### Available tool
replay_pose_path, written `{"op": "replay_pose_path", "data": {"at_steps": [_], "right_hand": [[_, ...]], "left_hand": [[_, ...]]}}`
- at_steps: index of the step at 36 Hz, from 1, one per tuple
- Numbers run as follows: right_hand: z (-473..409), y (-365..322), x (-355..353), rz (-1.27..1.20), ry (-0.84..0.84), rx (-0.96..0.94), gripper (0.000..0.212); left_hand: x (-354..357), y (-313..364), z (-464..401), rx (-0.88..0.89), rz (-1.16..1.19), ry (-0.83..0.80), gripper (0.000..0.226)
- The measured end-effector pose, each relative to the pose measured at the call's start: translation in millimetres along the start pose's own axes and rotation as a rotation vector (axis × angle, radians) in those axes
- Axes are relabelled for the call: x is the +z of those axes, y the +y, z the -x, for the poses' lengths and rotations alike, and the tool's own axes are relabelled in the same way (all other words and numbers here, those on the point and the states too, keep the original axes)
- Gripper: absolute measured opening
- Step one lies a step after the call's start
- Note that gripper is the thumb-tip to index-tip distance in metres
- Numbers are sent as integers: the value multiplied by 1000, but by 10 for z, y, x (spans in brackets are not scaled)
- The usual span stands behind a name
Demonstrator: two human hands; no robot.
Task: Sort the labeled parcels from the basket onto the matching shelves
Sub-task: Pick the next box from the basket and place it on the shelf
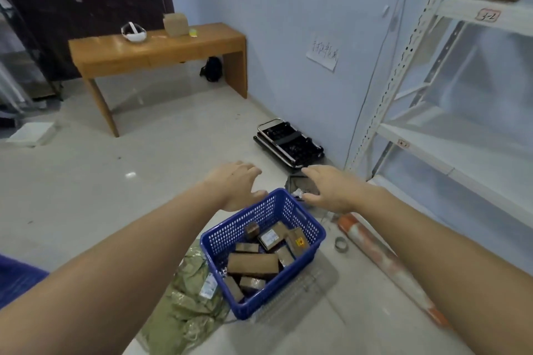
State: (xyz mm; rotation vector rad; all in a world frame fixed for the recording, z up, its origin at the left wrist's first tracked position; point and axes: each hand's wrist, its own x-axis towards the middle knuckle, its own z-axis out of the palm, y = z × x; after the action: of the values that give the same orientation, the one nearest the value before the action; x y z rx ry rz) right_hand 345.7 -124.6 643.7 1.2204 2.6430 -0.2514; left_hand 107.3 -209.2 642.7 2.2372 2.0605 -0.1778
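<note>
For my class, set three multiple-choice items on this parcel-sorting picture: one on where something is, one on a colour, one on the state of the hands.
1. Where does the basket stand?
A. on the wooden desk
B. on the floor
C. on a shelf

2. What colour is the basket?
A. blue
B. red
C. white

3. What are the left hand and right hand doing?
A. each grips a parcel
B. both carry the basket
C. both are open above the basket, holding nothing

Answers:
1 B, it sits on the pale floor beside the shelving.
2 A, its perforated walls are blue.
3 C, the fingers are spread and the parcels lie inside the basket.
</note>
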Motion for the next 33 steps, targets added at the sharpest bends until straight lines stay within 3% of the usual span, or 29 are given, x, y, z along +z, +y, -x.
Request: {"op": "replay_pose_path", "data": {"at_steps": [21, 33], "right_hand": [[-641, -213, 525, -119, -101, 151, 60], [-1323, -405, 579, -243, -113, 401, 51]], "left_hand": [[604, -650, -895, 173, 2, -72, 68], [823, -1414, -1870, 373, -40, -136, 61]]}}
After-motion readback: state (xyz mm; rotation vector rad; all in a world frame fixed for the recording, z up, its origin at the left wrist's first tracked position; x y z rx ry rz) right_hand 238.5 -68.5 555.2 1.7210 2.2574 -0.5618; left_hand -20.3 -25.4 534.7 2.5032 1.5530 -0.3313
